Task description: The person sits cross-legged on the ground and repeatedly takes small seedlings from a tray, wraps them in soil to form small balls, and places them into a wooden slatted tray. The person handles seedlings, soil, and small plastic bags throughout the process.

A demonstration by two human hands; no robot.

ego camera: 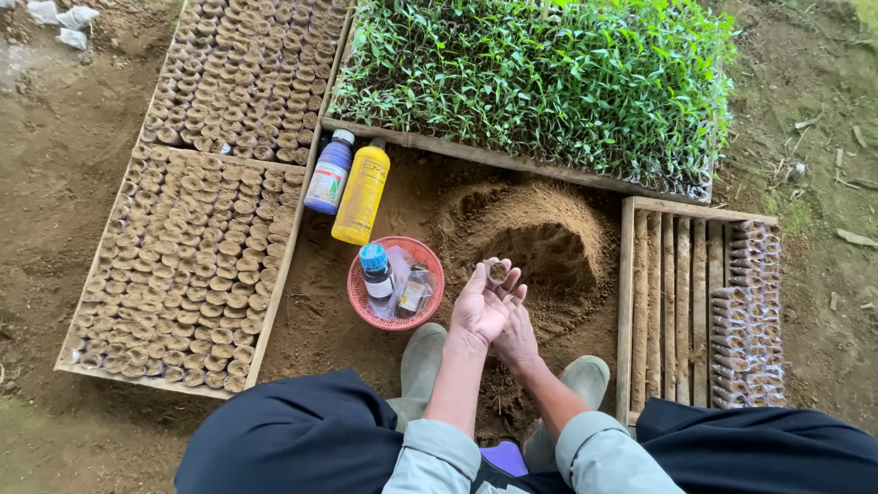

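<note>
Left hand [479, 309]: palm up, fingers [476, 280] curled round a small soil-filled pot [497, 271].
Right hand [518, 337]: tucked just beneath the left; fingers hidden, cannot tell their set.
Soil heap [540, 240]: just beyond the fingers.
Red basket [359, 295]: left of them, bottles inside.

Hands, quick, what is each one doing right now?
Left hand: fingers closed around a small soil-filled pot, held up.
Right hand: tucked behind the left; open or closed cannot be told.
</note>
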